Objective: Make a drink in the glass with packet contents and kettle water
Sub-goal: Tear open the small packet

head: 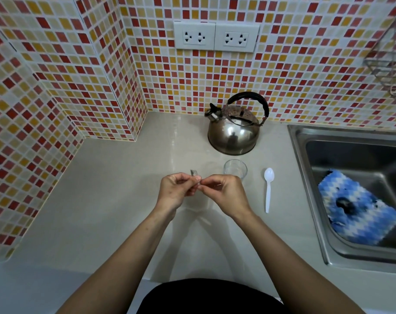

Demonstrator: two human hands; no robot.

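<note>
Packet (pixel 196 179), small and silvery, sits pinched between both hands above the pale counter (pixel 106 200), just in front and to the left of the glass (pixel 235 169). Most of it is hidden by fingers, so whether it is torn open cannot be told. Left hand (pixel 174 191) grips its left part with curled fingers, and the right hand (pixel 224 191) nips its right end between thumb and forefinger, the two hands almost touching. Clear and upright, the glass stands on the counter with nothing visible inside. Behind it, near the tiled wall (pixel 79 75), rests a steel kettle (pixel 234 130) with a black handle. A white plastic spoon (pixel 268 189) lies right of the glass, between it and the sink (pixel 305 177), where a blue and white cloth (pixel 360 209) lies.
</note>
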